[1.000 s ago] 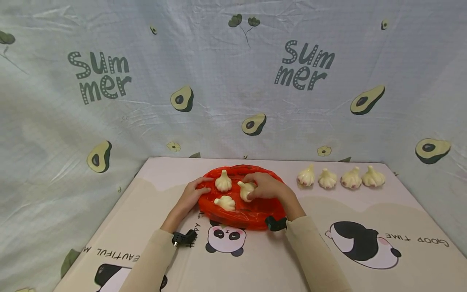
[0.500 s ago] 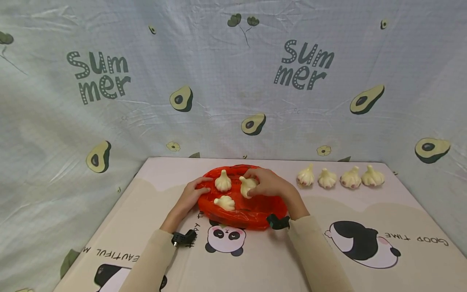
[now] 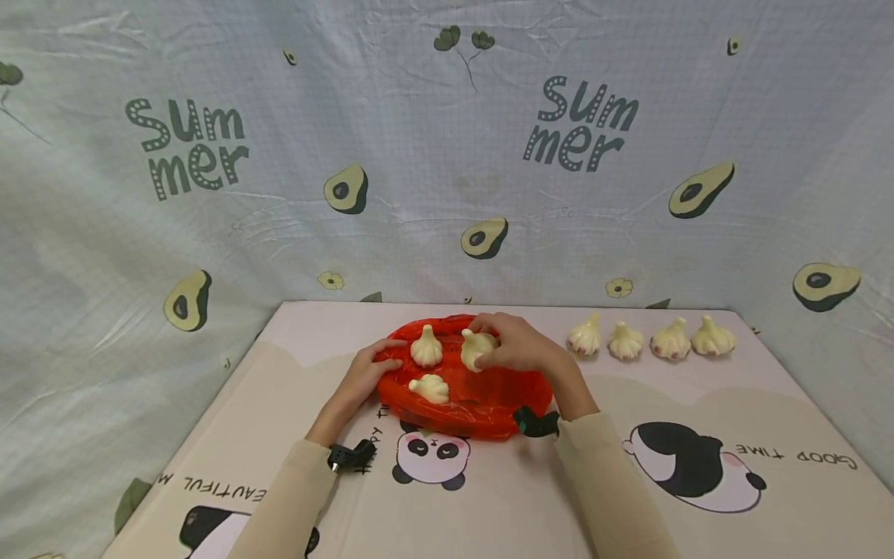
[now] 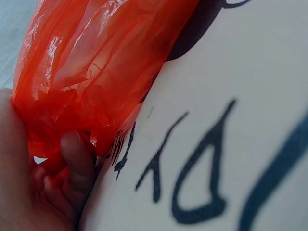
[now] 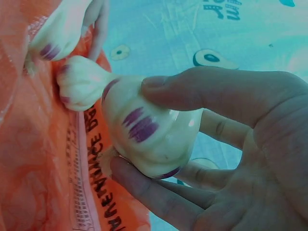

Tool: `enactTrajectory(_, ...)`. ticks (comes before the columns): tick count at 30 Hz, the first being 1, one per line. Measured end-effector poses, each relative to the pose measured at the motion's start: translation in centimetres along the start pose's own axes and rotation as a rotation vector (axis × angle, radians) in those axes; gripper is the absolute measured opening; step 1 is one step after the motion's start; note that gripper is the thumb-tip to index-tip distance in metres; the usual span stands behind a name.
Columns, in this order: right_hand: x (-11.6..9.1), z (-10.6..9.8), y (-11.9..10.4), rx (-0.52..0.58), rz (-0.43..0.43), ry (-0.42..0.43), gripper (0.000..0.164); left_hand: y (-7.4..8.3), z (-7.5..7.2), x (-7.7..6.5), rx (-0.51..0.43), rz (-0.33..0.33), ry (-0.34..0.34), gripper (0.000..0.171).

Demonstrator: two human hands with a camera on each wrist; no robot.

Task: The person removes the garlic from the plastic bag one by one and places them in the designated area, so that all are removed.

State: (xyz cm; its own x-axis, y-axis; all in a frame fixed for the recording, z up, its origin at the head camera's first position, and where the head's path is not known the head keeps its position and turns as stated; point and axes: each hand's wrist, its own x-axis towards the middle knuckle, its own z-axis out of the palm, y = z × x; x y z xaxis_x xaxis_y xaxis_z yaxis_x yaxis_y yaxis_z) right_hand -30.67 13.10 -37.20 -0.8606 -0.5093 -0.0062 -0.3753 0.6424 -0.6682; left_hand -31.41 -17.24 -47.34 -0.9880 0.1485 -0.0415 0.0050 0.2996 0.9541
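A red plastic bag (image 3: 482,400) lies spread open on the table, its edge bunched into a rim. My right hand (image 3: 520,341) holds a garlic bulb (image 3: 475,351) over the bag's right half; in the right wrist view, thumb and fingers grip this purple-streaked bulb (image 5: 149,125). Inside the bag, one garlic bulb (image 3: 426,349) stands with its stem up. Nearer the front rim, another garlic bulb (image 3: 431,388) lies on its side, stem to the left. At the left rim, my left hand (image 3: 363,373) grips the bag's edge, and curled fingers (image 4: 77,163) show against the plastic.
Several garlic bulbs (image 3: 626,341) stand in a row at the table's back right. The table cover (image 3: 517,497) is pale with printed pandas and lettering. Behind the table's far edge hangs a white cloth (image 3: 419,116) with avocado prints.
My right hand has moved away from me and slightly right, taking the garlic bulb with it toward the back of the bag. The left hand keeps its place at the rim.
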Motion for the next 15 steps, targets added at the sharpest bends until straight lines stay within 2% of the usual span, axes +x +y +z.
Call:
enactTrajectory(7, -0.43, -0.58, -0.49, -0.003, 0.005, 0.016, 0.05, -0.2, 0.01, 0.23, 0.001, 0.024, 0.006, 0.043)
enactTrajectory(15, -0.67, -1.01, -0.68, -0.017, -0.032, 0.052, 0.05, -0.26, 0.03, 0.25, 0.003, 0.034, 0.009, 0.043)
